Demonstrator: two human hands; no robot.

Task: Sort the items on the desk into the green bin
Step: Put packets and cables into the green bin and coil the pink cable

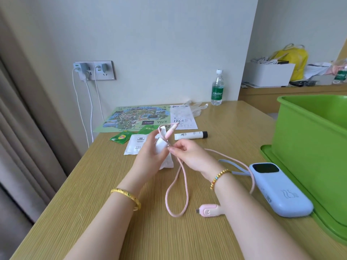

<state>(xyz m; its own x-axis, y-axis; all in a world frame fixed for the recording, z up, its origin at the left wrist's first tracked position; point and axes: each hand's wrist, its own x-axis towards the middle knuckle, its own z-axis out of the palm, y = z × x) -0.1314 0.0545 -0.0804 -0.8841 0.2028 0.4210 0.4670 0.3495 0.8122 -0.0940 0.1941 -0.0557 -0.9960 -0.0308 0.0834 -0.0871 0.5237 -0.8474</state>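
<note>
Pink charging cable (177,186): soft braided cord, held above the desk (93,184) between both hands, one slim pink plug (170,133) standing up just beyond the fingers, a long loop hanging down to the desk below the wrists, the far end a rounded pink connector (210,211) lying under the right forearm. Left hand (150,152): fingers curled round the cable together with a white wrapper (163,152). Right hand (187,152): thumb and forefinger pinching the cord, touching the left hand's fingertips. Light blue power bank (279,192): dark display, marked "22.5", pale blue strap, lying just right of the right wrist, against a green lid (281,171). Green bin (308,147): open, standing on that lid, further right of the right hand. Beyond the hands: white tube with black cap (190,135); white sachet (134,145); green sachets (121,137), print too small to read; illustrated map (135,118) with handwritten figures, "8968" among them; white paper slip (183,117) marked "1260"; clear plastic glove (195,107); water bottle (217,88), green label "C'estbon". Desk: light wood grain, set against a pale wall. Wall socket (93,70) with white chargers and leads, far left of the left hand; beige curtain (24,119) beyond it. Side shelf behind the bin: white box (268,74), yellow bag (294,57).
</note>
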